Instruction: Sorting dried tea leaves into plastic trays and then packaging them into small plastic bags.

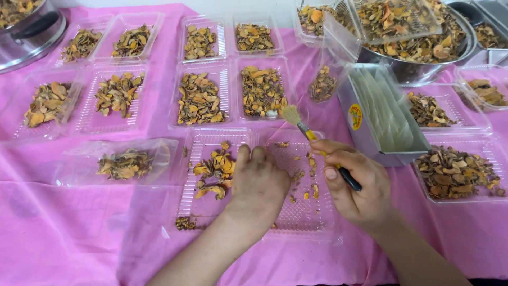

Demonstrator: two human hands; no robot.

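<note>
My left hand (258,182) rests palm down on an open clear plastic clamshell box (203,209), fingers together, beside a small heap of dried yellow-brown slices (214,172) in its left half. My right hand (357,185) grips a small brush (301,126) with a yellow and black handle, its pale bristles pointing up and away over the box's right half, where a few loose crumbs (309,182) lie.
Several clear boxes filled with the same dried slices (198,98) stand in rows on the pink tablecloth (63,233). A metal box of folded white sheets (378,114) sits right of the brush. A large steel bowl of slices (423,50) stands behind it. A filled plastic bag (124,163) lies left.
</note>
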